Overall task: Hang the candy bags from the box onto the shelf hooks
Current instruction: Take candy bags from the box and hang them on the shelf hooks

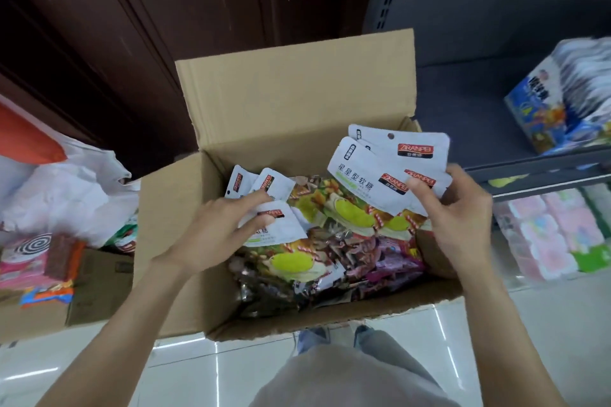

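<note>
An open cardboard box (172,241) stands on the floor below me, filled with several candy bags (297,261) that have white tops and colourful fronts. My right hand (459,221) grips a small fan of candy bags (363,172) by their white tops at the box's right side, thumb across the front one. My left hand (215,231) reaches into the box's left part, its fingers pinching the white top of another candy bag (281,228). No shelf hooks are in view.
A dark grey shelf (479,116) at the right carries a blue product carton (542,109); pink packs (555,238) fill the level below. At the left lie a white plastic bag (66,195), a brown carton (99,284) and coil packets. A dark wooden door stands behind.
</note>
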### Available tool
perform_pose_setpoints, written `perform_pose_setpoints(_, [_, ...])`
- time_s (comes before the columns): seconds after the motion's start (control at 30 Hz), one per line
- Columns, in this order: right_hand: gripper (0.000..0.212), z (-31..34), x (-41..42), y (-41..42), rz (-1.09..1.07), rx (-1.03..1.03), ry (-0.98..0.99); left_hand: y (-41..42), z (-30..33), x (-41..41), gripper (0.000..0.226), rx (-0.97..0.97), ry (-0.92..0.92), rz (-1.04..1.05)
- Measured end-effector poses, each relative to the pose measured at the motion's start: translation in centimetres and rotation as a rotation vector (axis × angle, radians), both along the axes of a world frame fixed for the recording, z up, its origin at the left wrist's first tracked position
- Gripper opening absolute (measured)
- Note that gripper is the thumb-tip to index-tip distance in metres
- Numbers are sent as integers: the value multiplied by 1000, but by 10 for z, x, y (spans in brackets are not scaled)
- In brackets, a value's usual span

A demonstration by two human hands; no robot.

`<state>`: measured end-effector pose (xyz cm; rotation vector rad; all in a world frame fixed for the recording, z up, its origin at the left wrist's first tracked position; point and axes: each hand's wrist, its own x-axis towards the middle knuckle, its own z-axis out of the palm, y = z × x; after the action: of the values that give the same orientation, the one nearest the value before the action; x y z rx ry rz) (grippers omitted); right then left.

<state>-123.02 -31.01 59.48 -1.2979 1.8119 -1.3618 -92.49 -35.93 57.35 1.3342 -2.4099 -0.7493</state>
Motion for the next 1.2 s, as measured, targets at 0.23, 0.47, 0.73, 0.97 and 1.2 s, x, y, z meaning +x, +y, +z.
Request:
perform_pose_setpoints(0.23, [21, 44, -41, 24, -227, -278, -98, -20, 30, -36, 15, -126, 283, 402])
perform_pose_setpoints(0.47, [19, 66, -68, 35, -187, -311, -55, -28, 44, -85, 34, -189, 319, 462])
perform_pose_setpoints(0.73, [12, 76, -128, 71, -360, -476, -144, -6, 74, -153, 49, -305, 332, 450])
perform_pose_setpoints(0.97, [38, 84, -251, 141, -485, -520, -238, 30, 98, -256, 47, -414, 277, 450])
perform_pose_setpoints(1.2, [10, 104, -348, 179, -260, -382, -187, 83, 108, -407, 36, -323, 297, 266])
